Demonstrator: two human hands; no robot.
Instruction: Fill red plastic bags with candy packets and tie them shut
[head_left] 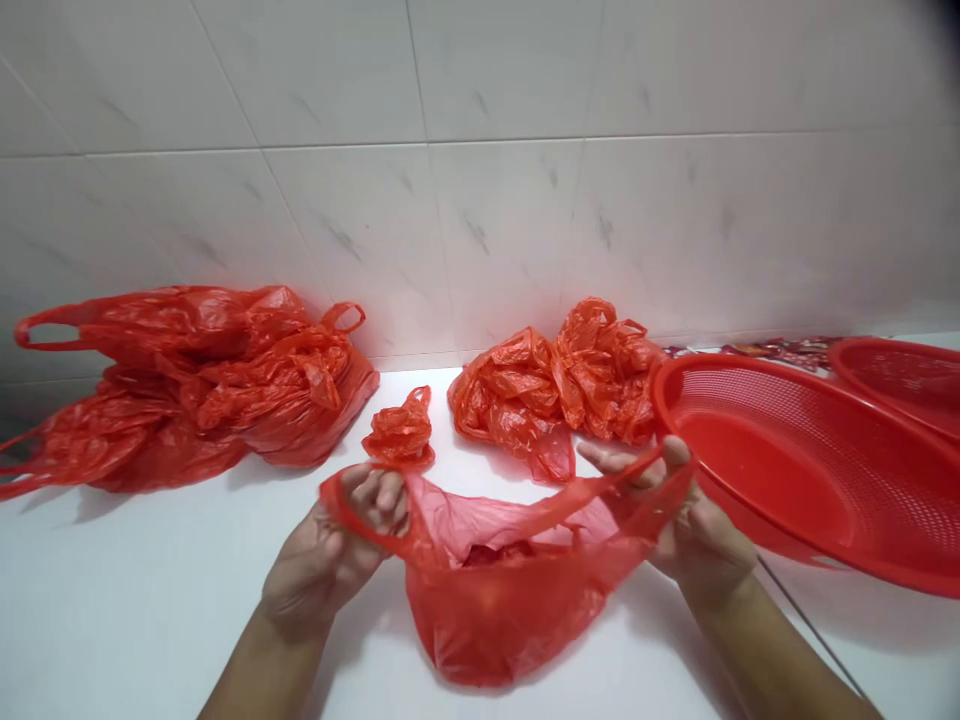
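My left hand (pixel 337 545) grips one handle loop of a red plastic carrier bag (pixel 495 610), and my right hand (pixel 694 525) grips the other loop. The bag hangs open between them, its bottom resting on the white counter (pixel 135 600). Just beyond it lies a small crumpled red bag (pixel 400 432). A crumpled heap of orange-red bags (pixel 555 385) sits beyond my right hand, close to its fingers. Further left lies a larger pile of red bags (pixel 195 385) with its handles showing.
A round red mesh basket (pixel 772 470) stands right of my right hand, with a second red basket (pixel 900 385) behind it. A thin dark cord (pixel 814 630) lies on the counter at lower right. White marbled tiles (pixel 480 220) form the wall behind the counter.
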